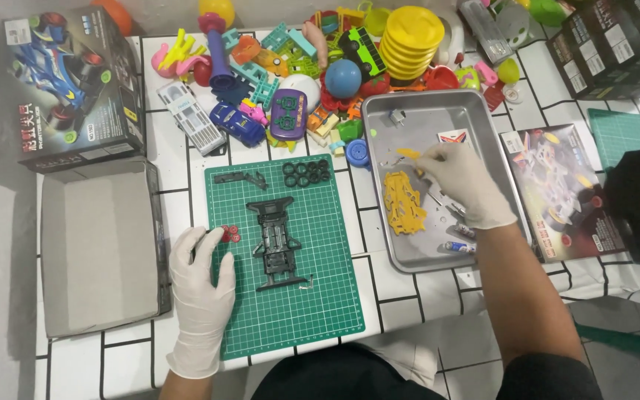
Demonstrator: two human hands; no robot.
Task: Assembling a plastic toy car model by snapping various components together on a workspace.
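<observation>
Small yellow part [407, 152] pinched above yellow sprue [403, 202] in tray [438, 115].

Two gloved hands, one green mat [320, 296], one tray [438, 111] (metal), one chassis [277, 241].

Chassis [277, 243] on mat [320, 311]; tray [483, 126] right of mat; box [98, 244] left.

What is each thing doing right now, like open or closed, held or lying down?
Left hand: gloved, flat on the green mat.
Right hand: gloved, pinching a small yellow part over the metal tray.
Black chassis: lying flat on the mat.
Grey box lid: open side up.
Yellow plates: stacked.
</observation>
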